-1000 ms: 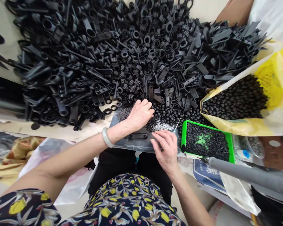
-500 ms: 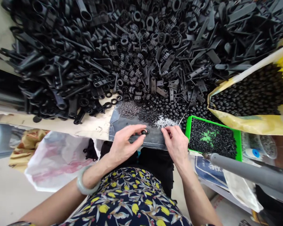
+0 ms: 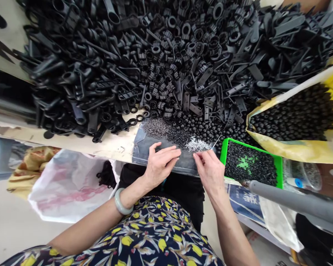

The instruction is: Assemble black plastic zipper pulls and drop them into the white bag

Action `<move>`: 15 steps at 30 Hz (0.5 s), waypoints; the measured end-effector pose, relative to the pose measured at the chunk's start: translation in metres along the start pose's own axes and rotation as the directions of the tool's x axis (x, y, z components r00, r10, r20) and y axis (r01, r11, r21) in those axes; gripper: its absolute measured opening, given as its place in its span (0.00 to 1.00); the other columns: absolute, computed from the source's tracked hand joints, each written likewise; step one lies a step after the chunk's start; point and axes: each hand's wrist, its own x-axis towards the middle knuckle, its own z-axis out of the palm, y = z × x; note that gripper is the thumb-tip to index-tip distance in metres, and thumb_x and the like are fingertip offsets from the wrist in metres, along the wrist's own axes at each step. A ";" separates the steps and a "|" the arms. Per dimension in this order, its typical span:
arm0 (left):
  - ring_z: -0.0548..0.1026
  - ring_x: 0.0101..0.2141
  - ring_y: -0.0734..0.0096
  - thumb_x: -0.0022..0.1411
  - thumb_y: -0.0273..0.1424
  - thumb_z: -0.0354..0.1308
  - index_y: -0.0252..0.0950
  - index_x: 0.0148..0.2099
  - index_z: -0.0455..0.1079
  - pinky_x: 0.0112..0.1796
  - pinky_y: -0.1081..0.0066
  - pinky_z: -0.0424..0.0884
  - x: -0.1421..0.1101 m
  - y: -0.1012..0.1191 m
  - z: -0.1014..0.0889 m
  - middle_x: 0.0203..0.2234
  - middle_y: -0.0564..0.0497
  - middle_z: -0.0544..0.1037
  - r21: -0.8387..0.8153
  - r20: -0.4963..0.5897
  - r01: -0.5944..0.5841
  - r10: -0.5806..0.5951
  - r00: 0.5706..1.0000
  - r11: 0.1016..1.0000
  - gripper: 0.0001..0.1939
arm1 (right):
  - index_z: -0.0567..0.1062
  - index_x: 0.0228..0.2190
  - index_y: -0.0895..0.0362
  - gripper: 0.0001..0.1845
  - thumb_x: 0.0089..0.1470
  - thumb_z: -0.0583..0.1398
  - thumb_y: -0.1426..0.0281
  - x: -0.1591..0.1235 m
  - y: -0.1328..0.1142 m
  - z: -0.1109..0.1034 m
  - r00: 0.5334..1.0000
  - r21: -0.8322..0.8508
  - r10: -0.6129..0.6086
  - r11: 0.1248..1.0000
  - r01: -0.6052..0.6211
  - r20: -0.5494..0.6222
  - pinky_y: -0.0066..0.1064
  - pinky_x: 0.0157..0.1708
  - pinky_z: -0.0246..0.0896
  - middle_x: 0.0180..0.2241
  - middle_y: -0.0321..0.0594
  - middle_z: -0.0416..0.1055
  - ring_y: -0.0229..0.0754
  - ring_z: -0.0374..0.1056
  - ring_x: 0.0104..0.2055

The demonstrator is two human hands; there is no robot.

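My left hand (image 3: 163,165) is over the dark grey work mat (image 3: 143,147), knuckles up, thumb and fingers drawn together with the forefinger side toward the right. Whatever lies between those fingertips is hidden. To its right, my right hand (image 3: 210,170) has thumb and forefinger pinched at the near edge of a small heap of silver pins (image 3: 197,144); anything in that pinch is too small to make out. Beside the pins are tiny black parts (image 3: 179,136) and tiny grey-brown parts (image 3: 155,127). Behind them spread round black beads (image 3: 202,125).
Black plastic clips and rings (image 3: 166,70) form a large heap across the back. At right stand a green tray (image 3: 224,151) of small black pieces, a yellow sack (image 3: 291,144) of black beads and a grey metal tube (image 3: 288,197). A white plastic bag (image 3: 63,192) hangs at left.
My left hand has turned and its fingers have come together; the small round black parts at its fingertips are now out of sight. My right hand stays by the pins. The view has shifted slightly.
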 end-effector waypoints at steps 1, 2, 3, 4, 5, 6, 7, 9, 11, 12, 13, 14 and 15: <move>0.85 0.48 0.62 0.70 0.25 0.62 0.43 0.50 0.76 0.62 0.52 0.57 0.000 -0.001 0.000 0.45 0.52 0.87 -0.005 0.003 -0.002 0.002 1.000 1.000 0.10 | 0.79 0.37 0.55 0.17 0.72 0.55 0.61 -0.001 0.000 0.001 1.000 0.008 -0.003 1.000 0.003 -0.002 0.32 0.37 0.65 0.35 0.40 0.76 0.41 0.72 0.34; 0.85 0.47 0.62 0.70 0.26 0.62 0.43 0.51 0.77 0.62 0.52 0.58 -0.001 -0.001 -0.001 0.45 0.51 0.87 -0.007 0.004 -0.002 0.002 1.000 1.000 0.09 | 0.79 0.37 0.55 0.17 0.72 0.55 0.61 -0.001 0.001 0.001 1.000 0.016 -0.010 1.000 0.010 -0.002 0.32 0.37 0.65 0.35 0.40 0.76 0.41 0.72 0.34; 0.85 0.46 0.62 0.70 0.26 0.62 0.43 0.51 0.77 0.62 0.52 0.58 -0.001 -0.002 -0.001 0.45 0.51 0.87 -0.006 0.006 -0.004 0.004 1.000 1.000 0.09 | 0.79 0.38 0.55 0.16 0.72 0.55 0.61 -0.002 0.001 0.001 1.000 0.021 -0.019 1.000 0.020 -0.003 0.32 0.38 0.66 0.36 0.40 0.76 0.41 0.73 0.35; 0.85 0.46 0.62 0.70 0.27 0.63 0.43 0.51 0.77 0.61 0.52 0.59 -0.002 -0.002 -0.001 0.45 0.50 0.87 -0.002 0.010 -0.010 0.010 1.000 1.000 0.09 | 0.79 0.39 0.55 0.16 0.72 0.55 0.61 -0.003 0.002 0.002 1.000 0.019 -0.027 0.999 0.027 -0.009 0.33 0.39 0.66 0.36 0.40 0.76 0.41 0.73 0.35; 0.85 0.46 0.61 0.70 0.27 0.63 0.43 0.51 0.77 0.60 0.52 0.60 -0.002 -0.002 -0.001 0.45 0.50 0.87 0.003 0.015 -0.019 0.018 1.000 1.000 0.09 | 0.79 0.41 0.55 0.16 0.72 0.55 0.61 -0.004 0.002 0.002 0.999 0.009 -0.032 0.999 0.032 -0.019 0.33 0.39 0.67 0.37 0.40 0.76 0.41 0.73 0.35; 0.85 0.47 0.61 0.70 0.27 0.63 0.43 0.51 0.77 0.60 0.52 0.60 -0.002 -0.002 -0.001 0.46 0.50 0.87 0.010 0.020 -0.027 0.026 0.999 1.000 0.09 | 0.79 0.42 0.55 0.16 0.72 0.55 0.60 -0.006 0.003 0.003 0.999 -0.011 -0.034 0.999 0.033 -0.034 0.33 0.40 0.67 0.38 0.41 0.76 0.41 0.73 0.35; 0.85 0.47 0.61 0.70 0.27 0.63 0.43 0.51 0.77 0.59 0.52 0.62 -0.002 -0.002 -0.001 0.46 0.50 0.86 0.014 0.021 -0.031 0.030 0.999 0.999 0.09 | 0.79 0.43 0.55 0.16 0.72 0.55 0.60 -0.008 0.003 0.003 0.998 -0.039 -0.033 0.999 0.031 -0.054 0.34 0.39 0.67 0.38 0.41 0.76 0.41 0.73 0.35; 0.85 0.47 0.62 0.70 0.26 0.62 0.43 0.50 0.78 0.56 0.53 0.65 -0.002 -0.001 -0.001 0.47 0.49 0.86 0.013 0.009 -0.015 0.015 1.000 1.000 0.09 | 0.80 0.43 0.55 0.16 0.72 0.56 0.59 -0.011 0.003 0.004 0.995 -0.111 -0.042 0.993 0.032 -0.087 0.34 0.38 0.65 0.37 0.41 0.76 0.42 0.72 0.35; 0.86 0.45 0.63 0.71 0.27 0.61 0.43 0.50 0.78 0.54 0.55 0.67 0.000 0.001 -0.001 0.46 0.49 0.86 0.012 -0.009 0.016 -0.016 1.000 1.000 0.09 | 0.80 0.41 0.54 0.15 0.72 0.56 0.60 -0.014 0.002 0.005 0.993 -0.173 -0.069 0.984 0.052 -0.095 0.34 0.38 0.63 0.36 0.40 0.77 0.42 0.72 0.36; 0.86 0.44 0.64 0.71 0.27 0.60 0.43 0.50 0.78 0.53 0.56 0.67 0.001 0.002 -0.001 0.46 0.49 0.86 0.017 -0.011 0.027 -0.027 1.000 0.999 0.09 | 0.80 0.40 0.53 0.14 0.72 0.56 0.61 -0.015 0.002 0.005 0.992 -0.191 -0.082 0.980 0.063 -0.092 0.34 0.37 0.62 0.36 0.40 0.77 0.42 0.72 0.36; 0.86 0.43 0.65 0.71 0.26 0.60 0.43 0.49 0.78 0.52 0.57 0.67 0.002 0.003 -0.001 0.45 0.49 0.87 0.026 -0.009 0.034 -0.033 0.999 0.999 0.09 | 0.80 0.39 0.53 0.14 0.72 0.56 0.62 -0.016 0.001 0.005 0.992 -0.197 -0.089 0.978 0.071 -0.086 0.34 0.37 0.62 0.36 0.40 0.77 0.42 0.72 0.36; 0.86 0.42 0.66 0.71 0.26 0.60 0.43 0.49 0.79 0.51 0.57 0.67 0.002 0.003 0.000 0.44 0.50 0.87 0.038 -0.007 0.037 -0.037 0.999 0.999 0.09 | 0.80 0.39 0.53 0.14 0.72 0.56 0.63 -0.016 0.000 0.005 0.993 -0.191 -0.090 0.979 0.073 -0.080 0.34 0.37 0.61 0.35 0.39 0.77 0.42 0.72 0.36; 0.86 0.42 0.66 0.71 0.26 0.60 0.43 0.49 0.79 0.51 0.57 0.66 0.003 0.004 0.000 0.44 0.50 0.87 0.048 -0.004 0.040 -0.040 0.999 0.998 0.09 | 0.80 0.39 0.53 0.14 0.72 0.56 0.63 -0.016 0.000 0.005 0.994 -0.175 -0.085 0.982 0.070 -0.076 0.34 0.37 0.61 0.35 0.39 0.77 0.42 0.72 0.36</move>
